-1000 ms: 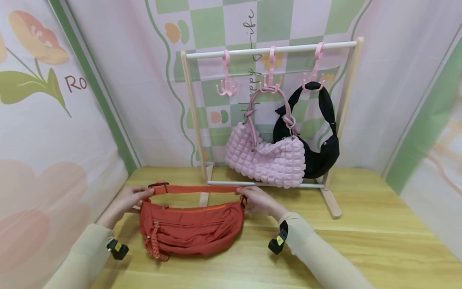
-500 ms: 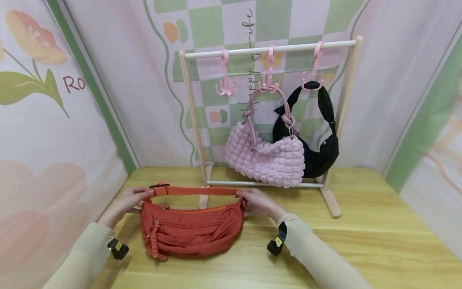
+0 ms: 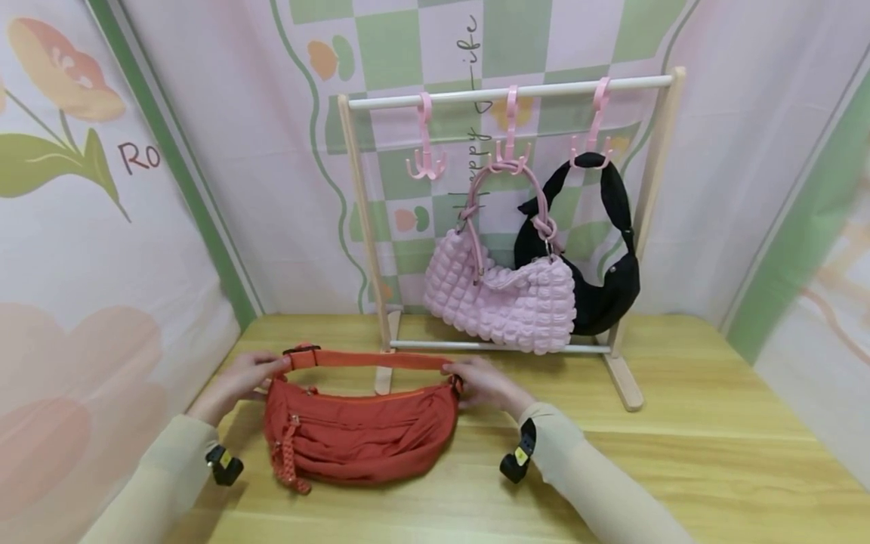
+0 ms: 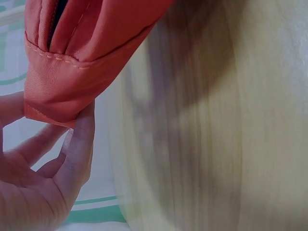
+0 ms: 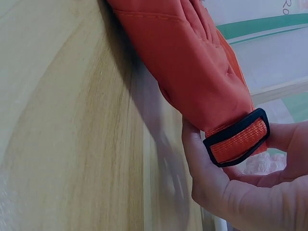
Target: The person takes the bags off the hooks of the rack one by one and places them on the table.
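Observation:
A red waist bag point(image 3: 367, 438) with an orange strap point(image 3: 381, 360) is held between my two hands, over the front left of the table. My left hand point(image 3: 245, 381) pinches its left end near the strap; the left wrist view shows thumb and fingers around the fabric tip point(image 4: 55, 91). At the other end my right hand point(image 3: 485, 385) grips the bag beside a black buckle point(image 5: 237, 138), fingers under it and thumb against the strap side. A braided zip pull point(image 3: 290, 457) hangs from the bag's left front.
Behind stands a wood-and-white rack point(image 3: 360, 189) with several-pronged pink hooks. The left hook point(image 3: 426, 162) bears nothing. A pink puffy bag point(image 3: 503, 298) hangs from the middle hook, a black bag point(image 3: 608, 295) from the right one. Printed curtains point(image 3: 136, 264) enclose the wooden table point(image 3: 666, 468).
My right hand has shifted slightly left and down, and the strap sags a little lower. Both hands keep their hold on the waist bag; the rack stays put.

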Tool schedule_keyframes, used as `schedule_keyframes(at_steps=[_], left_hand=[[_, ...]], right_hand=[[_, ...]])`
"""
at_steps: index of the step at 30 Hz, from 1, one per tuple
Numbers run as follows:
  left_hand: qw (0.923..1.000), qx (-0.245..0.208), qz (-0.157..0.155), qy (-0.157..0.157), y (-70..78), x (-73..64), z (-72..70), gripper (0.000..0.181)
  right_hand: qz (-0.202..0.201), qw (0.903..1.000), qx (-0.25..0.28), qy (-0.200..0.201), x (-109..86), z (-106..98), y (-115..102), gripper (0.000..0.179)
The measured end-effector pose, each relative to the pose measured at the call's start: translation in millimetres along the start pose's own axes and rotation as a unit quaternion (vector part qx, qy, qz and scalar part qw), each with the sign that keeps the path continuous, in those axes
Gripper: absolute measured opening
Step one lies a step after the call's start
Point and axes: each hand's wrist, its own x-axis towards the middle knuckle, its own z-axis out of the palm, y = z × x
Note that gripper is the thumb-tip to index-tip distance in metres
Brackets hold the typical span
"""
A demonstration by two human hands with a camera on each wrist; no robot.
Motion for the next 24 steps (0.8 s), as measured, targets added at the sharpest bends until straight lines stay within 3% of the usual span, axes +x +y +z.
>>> schedule_keyframes(at_steps=[12,24], left_hand=[[0.9999,-0.005,-0.009,0.001,-2.4,3.1,5.3,0.056],[0.9993,0.023,-0.030,-0.002,-7.4,2.2,5.2,0.061]], right_hand=[[0.015,0.9998,-0.011,-0.003,-1.7,0.5,2.9,0.036],[0.024,0.9992,-0.013,-0.031,-4.1,3.0,6.5,0.032]])
